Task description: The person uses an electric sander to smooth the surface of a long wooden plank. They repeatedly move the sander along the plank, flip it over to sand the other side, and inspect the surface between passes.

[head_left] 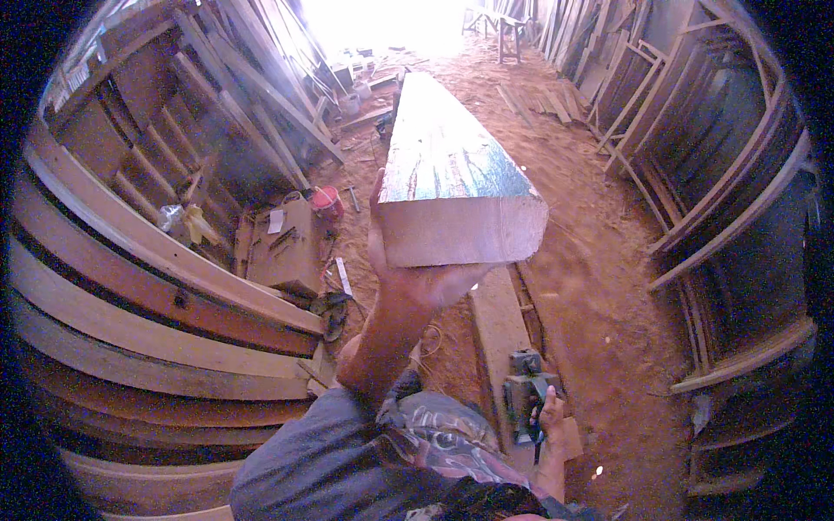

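Observation:
My left hand (pixel 415 285) holds up a thick wooden beam (pixel 460 227), close below the camera. The palm is under the beam's near end, with fingers along its left side. The beam's sawn end faces me, and its bright, streaked upper face narrows away toward the doorway. Lower right, my right hand (pixel 551 412) is wrapped round the handle of a dark green electric planer (pixel 519 401). The planer rests on or just over a long board (pixel 499 317) lying below the beam; contact cannot be made out.
Long planks (pixel 174 339) are stacked at left. A wooden box (pixel 291 252) with small tools stands near a red bucket (pixel 326 201) and a hammer (pixel 354 198). Frames and planks (pixel 669 165) lean along the right wall. Sawdust covers the floor (pixel 599 286); a trestle (pixel 510 39) stands far off.

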